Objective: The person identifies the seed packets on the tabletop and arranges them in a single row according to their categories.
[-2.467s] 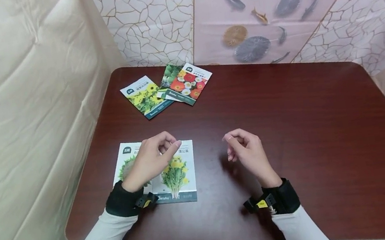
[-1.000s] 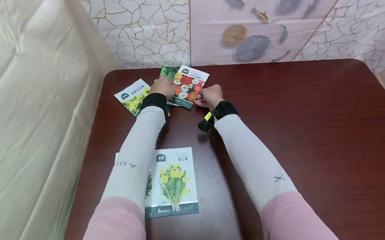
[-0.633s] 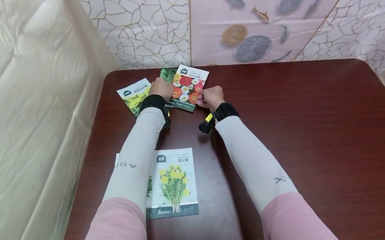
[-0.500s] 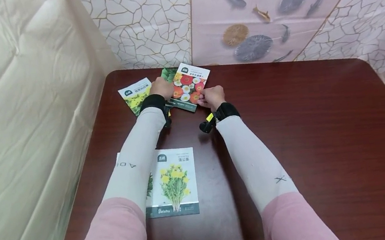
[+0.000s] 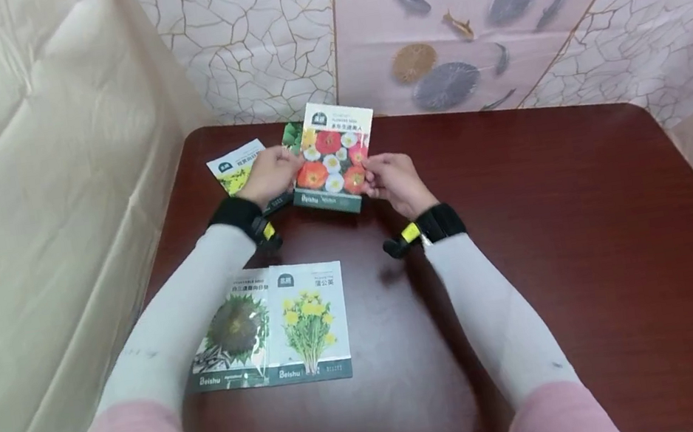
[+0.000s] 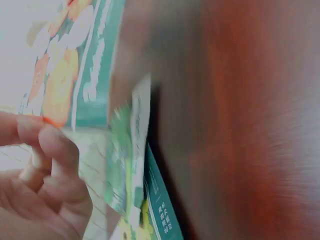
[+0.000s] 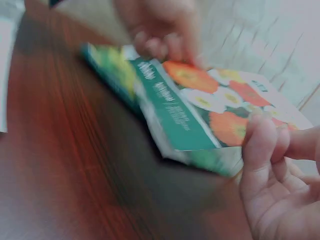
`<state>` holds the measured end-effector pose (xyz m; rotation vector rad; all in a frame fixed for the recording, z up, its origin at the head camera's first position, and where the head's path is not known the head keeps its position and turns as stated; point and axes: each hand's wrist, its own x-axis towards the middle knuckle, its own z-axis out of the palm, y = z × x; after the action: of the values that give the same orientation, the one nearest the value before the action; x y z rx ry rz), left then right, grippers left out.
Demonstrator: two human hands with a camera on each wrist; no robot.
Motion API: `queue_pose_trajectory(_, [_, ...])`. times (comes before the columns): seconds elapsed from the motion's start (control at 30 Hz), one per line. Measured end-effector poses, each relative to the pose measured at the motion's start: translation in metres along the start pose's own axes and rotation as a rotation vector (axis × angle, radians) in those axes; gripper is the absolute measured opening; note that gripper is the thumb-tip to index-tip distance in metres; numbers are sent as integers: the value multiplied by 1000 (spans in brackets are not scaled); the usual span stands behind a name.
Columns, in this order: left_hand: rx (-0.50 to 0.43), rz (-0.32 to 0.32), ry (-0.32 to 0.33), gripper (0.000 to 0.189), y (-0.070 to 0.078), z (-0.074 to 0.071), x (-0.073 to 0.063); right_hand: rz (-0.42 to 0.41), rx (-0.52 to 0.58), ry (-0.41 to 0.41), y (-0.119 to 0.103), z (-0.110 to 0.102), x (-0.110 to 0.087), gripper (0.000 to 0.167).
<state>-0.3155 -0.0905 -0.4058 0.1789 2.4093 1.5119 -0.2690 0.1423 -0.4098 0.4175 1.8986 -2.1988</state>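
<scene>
A seed packet with red, orange and white flowers (image 5: pixel 333 162) is tilted up above the back of the table. My left hand (image 5: pixel 273 175) pinches its left edge, and my right hand (image 5: pixel 396 180) pinches the right edge between thumb and fingers. In the right wrist view the same flower packet (image 7: pixel 215 107) stretches between both hands, its green band toward the camera. Behind and below it lie a green-leaf packet (image 5: pixel 292 137) and a yellow-flower packet (image 5: pixel 235 175), partly covered by my left hand and the lifted packet.
Nearer the front edge, a dandelion packet (image 5: pixel 308 319) and a sunflower-head packet (image 5: pixel 235 337) lie side by side, the latter partly under my left forearm. The dark red table (image 5: pixel 560 251) meets a patterned cloth backdrop (image 5: pixel 445 22) behind and a pale curtain (image 5: pixel 51 215) at left.
Both hands have reached from near the front packets to the back pile. The red-flower packet has been lifted off it and has come slightly toward me, turning more upright.
</scene>
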Motion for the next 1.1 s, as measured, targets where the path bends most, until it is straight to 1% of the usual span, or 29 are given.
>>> queue_pose_trajectory(0.07, [-47, 50, -52, 18, -4, -1, -27, -31, -36, -56, 2, -5, -23, 19])
queue_pose_trajectory(0.13, [-68, 95, -109, 16, -6, -1, -54, -66, -76, -99, 5, -10, -47, 18])
queue_pose_trajectory(0.2, [-72, 138, -150, 16, -4, 0, -81, -100, -110, -133, 7, -13, -70, 18])
queue_pose_trajectory(0.3, [-86, 182, -198, 17, -1, 2, -118, -135, -149, -167, 8, -17, -104, 21])
queue_pose_trajectory(0.33, [-83, 191, -202, 17, 1, 4, -128, -141, -163, -174, 8, -18, -115, 23])
queue_pose_trajectory(0.43, [-93, 188, -197, 16, 3, 8, -157, -150, -202, -183, 11, -19, -146, 27])
queue_pose_trajectory(0.57, [-85, 189, -173, 15, 5, 16, -188, -173, -228, -176, 17, -20, -183, 30])
queue_pose_trajectory(0.67, [-72, 208, -165, 16, 5, 19, -207, -217, -227, -186, 21, -19, -202, 28])
queue_pose_trajectory(0.8, [-55, 229, -142, 14, 3, 22, -227, -278, -223, -217, 26, -17, -216, 24])
queue_pose_trajectory(0.93, [-71, 233, -119, 11, 1, 24, -234, -305, -219, -228, 28, -14, -220, 22])
queue_pose_trajectory(1.1, [-90, 221, -108, 9, 1, 26, -235, -298, -215, -211, 29, -14, -221, 22])
